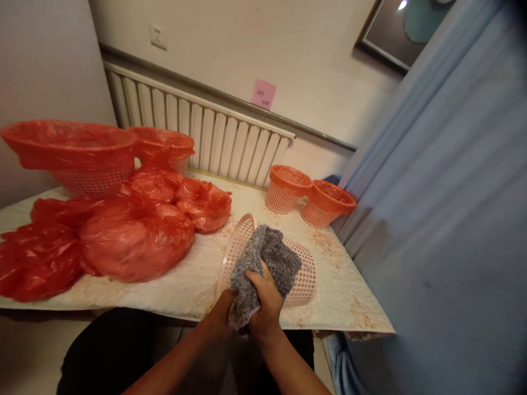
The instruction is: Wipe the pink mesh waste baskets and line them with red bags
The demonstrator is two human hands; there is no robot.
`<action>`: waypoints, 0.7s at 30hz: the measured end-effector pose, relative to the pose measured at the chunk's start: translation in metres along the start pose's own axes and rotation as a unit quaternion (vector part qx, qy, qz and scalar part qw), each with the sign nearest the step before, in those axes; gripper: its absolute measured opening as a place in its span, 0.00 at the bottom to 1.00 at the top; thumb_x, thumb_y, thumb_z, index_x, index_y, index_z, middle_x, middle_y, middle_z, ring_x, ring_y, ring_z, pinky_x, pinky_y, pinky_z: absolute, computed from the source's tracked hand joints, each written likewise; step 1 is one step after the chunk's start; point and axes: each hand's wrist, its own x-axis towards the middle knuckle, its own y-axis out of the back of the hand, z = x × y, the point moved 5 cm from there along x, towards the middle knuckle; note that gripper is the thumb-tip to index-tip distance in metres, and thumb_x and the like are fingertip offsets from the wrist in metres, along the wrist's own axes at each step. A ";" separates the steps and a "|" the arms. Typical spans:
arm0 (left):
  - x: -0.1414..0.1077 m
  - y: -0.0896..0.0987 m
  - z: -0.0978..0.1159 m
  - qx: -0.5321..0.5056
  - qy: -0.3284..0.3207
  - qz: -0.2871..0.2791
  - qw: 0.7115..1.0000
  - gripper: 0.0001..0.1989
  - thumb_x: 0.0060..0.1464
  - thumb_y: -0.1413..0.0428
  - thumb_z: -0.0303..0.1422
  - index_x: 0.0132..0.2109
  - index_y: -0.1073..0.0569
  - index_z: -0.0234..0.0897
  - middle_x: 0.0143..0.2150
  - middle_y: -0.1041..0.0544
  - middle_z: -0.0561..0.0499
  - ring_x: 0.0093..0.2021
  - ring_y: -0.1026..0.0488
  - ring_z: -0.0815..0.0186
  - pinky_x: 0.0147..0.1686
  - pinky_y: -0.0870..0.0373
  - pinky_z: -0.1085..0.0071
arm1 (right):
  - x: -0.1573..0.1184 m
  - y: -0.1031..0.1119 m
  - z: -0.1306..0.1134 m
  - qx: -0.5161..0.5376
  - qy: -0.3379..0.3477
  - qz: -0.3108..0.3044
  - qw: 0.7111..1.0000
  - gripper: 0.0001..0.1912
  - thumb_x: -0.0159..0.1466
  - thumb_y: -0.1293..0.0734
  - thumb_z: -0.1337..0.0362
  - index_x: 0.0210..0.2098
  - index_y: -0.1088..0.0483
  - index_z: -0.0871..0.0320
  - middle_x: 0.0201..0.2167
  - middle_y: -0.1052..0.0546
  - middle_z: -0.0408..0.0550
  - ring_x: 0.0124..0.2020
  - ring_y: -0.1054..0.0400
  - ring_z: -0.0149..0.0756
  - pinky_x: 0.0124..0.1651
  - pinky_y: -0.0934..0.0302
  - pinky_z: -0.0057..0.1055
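The cream floral-covered table (337, 274) bears the pale pink perforated plastic basket (302, 282), on its side just beyond both grips. The right grip (268, 302) and left grip (226, 312) are clamped on the speckled grey fabric cloth (249, 274), held before the basket.

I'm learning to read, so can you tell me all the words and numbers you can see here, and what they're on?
"284": handwritten on the pink note on the wall; the middle digit is a bit unclear.
The marks under it on the same note are too small and blurred to read.
I can make out no writing on the grey cloth, red bags, baskets or framed picture.
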 end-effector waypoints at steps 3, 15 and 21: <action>-0.005 0.000 -0.014 0.008 0.010 0.022 1.000 0.21 0.52 0.44 0.33 0.54 0.28 0.35 0.48 0.21 0.44 0.51 0.27 0.52 0.53 0.31 0.59 | 0.022 -0.009 -0.002 0.010 -0.014 -0.034 0.999 0.17 0.62 0.37 0.70 0.50 0.30 0.58 0.60 0.33 0.58 0.62 0.39 0.44 0.61 0.40 0.43; 0.017 -0.006 0.012 -0.021 0.022 0.029 0.999 0.19 0.52 0.47 0.25 0.52 0.28 0.34 0.49 0.22 0.47 0.49 0.27 0.58 0.54 0.33 0.63 | 0.058 -0.013 0.026 0.019 -0.089 -0.037 0.995 0.27 0.56 0.45 0.78 0.52 0.31 0.57 0.51 0.26 0.51 0.56 0.34 0.37 0.60 0.41 0.38; 0.022 -0.004 0.025 0.019 0.022 0.054 0.998 0.22 0.54 0.50 0.26 0.56 0.32 0.36 0.55 0.24 0.46 0.55 0.30 0.57 0.57 0.36 0.61 | 0.053 0.012 0.080 -0.041 -0.101 -0.055 0.993 0.29 0.51 0.45 0.77 0.47 0.27 0.58 0.47 0.23 0.50 0.52 0.31 0.39 0.58 0.40 0.40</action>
